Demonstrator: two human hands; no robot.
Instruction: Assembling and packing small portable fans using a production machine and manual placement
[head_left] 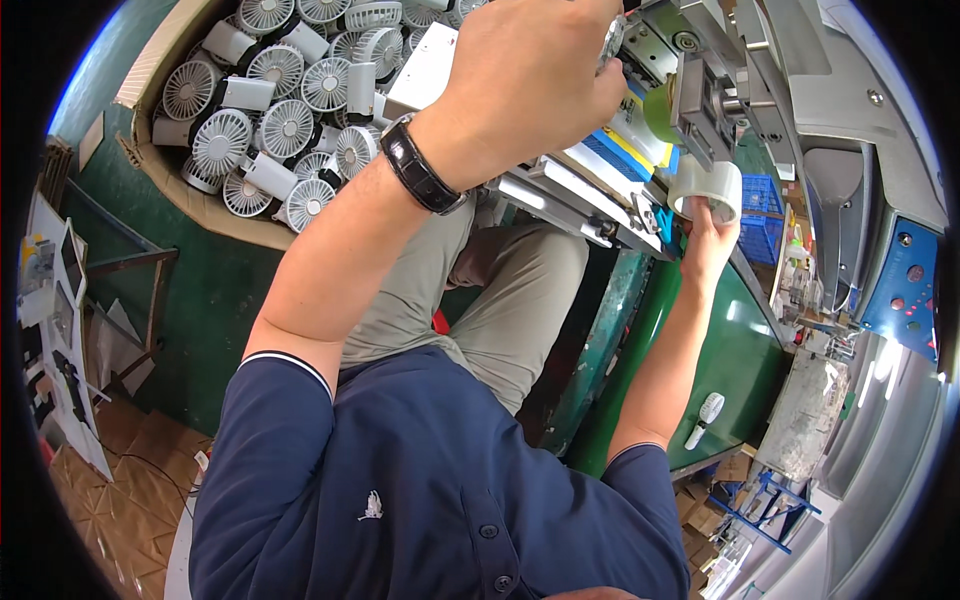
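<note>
My left hand (530, 80), with a black-strapped watch (415, 165) on its wrist, reaches up to the metal machine (705, 105). Its fingers are curled closed at a shiny, silvery bit beside the machine; what they hold is mostly hidden behind the hand. On the right, my right hand (708, 238) grips a wide roll of clear tape (729, 182), fingers inside its ring. The roll sits just below the machine's metal head and a yellow-green rounded part (659, 112). Blue and yellow strips (612, 155) lie between the two hands.
To the left stands a cardboard box (150, 170) full of white handheld fans (286, 128). One white handheld fan (706, 420) lies on the green table (735, 350) by my right elbow. Beyond are a blue crate (762, 222) and a blue control panel (903, 285).
</note>
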